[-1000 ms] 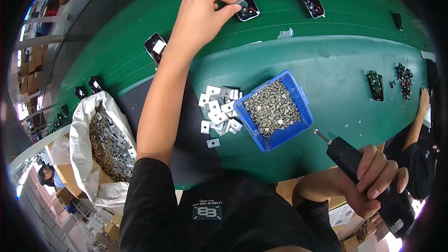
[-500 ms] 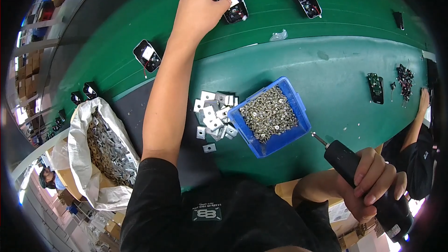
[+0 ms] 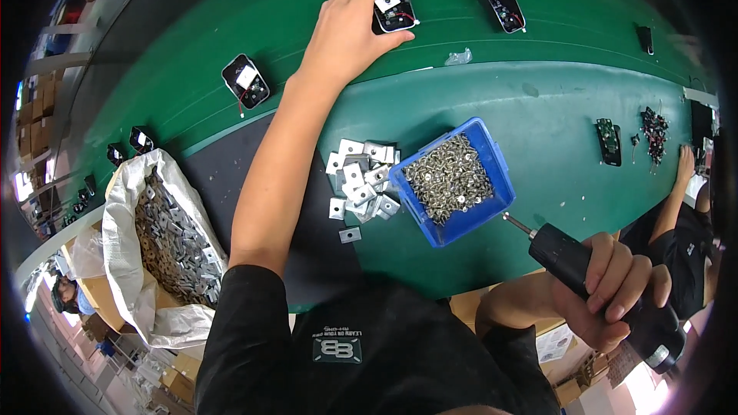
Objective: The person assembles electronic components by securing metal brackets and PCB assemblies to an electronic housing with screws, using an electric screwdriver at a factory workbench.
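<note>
My left hand [image 3: 347,34] reaches to the far side, with thumb and fingers gripping the edges of an open black plastic housing [image 3: 405,6]. Inside that housing lie a square metal plate [image 3: 387,1] with a hole, and a thin red wire ending in a white plug. My right hand [image 3: 611,288] is wrapped around a black electric screwdriver [image 3: 565,256] at the lower right. Its bit points left toward a blue bin [image 3: 498,177] of loose screws [image 3: 450,177]. A small bright piece, perhaps a screw, shows at the bit's tip.
Loose metal plates [image 3: 357,180] lie left of the bin. A white sack [image 3: 123,242] of plates stands at the left. Other housings [image 3: 246,81] [image 3: 503,8] sit along the green belt. A circuit board [image 3: 607,134] and wired parts [image 3: 654,134] lie right, near a co-worker's arm [image 3: 676,184].
My left hand has gone from a pinch over the metal plate to a grip around the housing's edges. The plate now lies released inside. The screwdriver has shifted slightly.
</note>
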A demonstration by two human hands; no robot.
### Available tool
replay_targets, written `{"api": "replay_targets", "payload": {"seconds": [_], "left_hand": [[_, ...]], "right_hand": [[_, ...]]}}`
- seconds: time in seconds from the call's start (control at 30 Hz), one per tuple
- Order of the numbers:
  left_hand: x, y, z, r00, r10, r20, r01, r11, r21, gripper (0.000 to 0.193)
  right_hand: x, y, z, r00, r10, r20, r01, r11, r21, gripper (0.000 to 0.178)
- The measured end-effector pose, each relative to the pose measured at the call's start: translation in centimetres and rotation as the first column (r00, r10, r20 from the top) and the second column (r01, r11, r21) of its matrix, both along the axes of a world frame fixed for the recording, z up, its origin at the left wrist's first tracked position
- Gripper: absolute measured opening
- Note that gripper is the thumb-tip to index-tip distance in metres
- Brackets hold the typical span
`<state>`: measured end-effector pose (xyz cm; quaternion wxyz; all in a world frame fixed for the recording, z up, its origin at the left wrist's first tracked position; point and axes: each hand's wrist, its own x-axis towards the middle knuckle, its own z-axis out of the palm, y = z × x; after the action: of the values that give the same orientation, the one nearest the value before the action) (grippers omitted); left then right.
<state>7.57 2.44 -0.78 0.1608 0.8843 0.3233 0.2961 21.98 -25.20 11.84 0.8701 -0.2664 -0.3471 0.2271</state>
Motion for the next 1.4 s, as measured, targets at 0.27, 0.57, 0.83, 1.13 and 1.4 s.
{"api": "replay_targets", "payload": {"seconds": [0.27, 0.57, 0.83, 1.13, 1.4], "left_hand": [[-4.3, -8.2, 6.3, 0.913, -0.358, 0.197, 0.374, 0.926, -0.050, 0.099], [-4.3, -12.5, 5.2, 0.783, -0.462, 0.417, 0.582, 0.781, -0.227, 0.083], [-4.7, -13.0, 5.3, 0.782, -0.454, 0.427, 0.582, 0.777, -0.239, 0.086], [-4.5, -13.1, 5.4, 0.751, -0.456, 0.477, 0.609, 0.758, -0.233, 0.081], [-4.5, -13.0, 5.2, 0.750, -0.470, 0.465, 0.627, 0.731, -0.271, 0.077]], "right_hand": [[-1.6, 2.0, 1.5, 0.996, -0.056, -0.065, 0.068, 0.978, 0.197, 0.034], [-3.8, 3.7, 1.5, 0.998, -0.062, 0.015, 0.055, 0.950, 0.307, 0.028], [-4.8, 2.8, 2.0, 0.997, -0.073, 0.026, 0.074, 0.997, -0.008, 0.030], [-5.5, 3.4, 0.9, 0.994, -0.110, -0.006, 0.110, 0.989, 0.094, 0.026], [-4.9, 2.9, 1.5, 0.995, -0.075, 0.072, 0.077, 0.997, -0.031, 0.025]]}}
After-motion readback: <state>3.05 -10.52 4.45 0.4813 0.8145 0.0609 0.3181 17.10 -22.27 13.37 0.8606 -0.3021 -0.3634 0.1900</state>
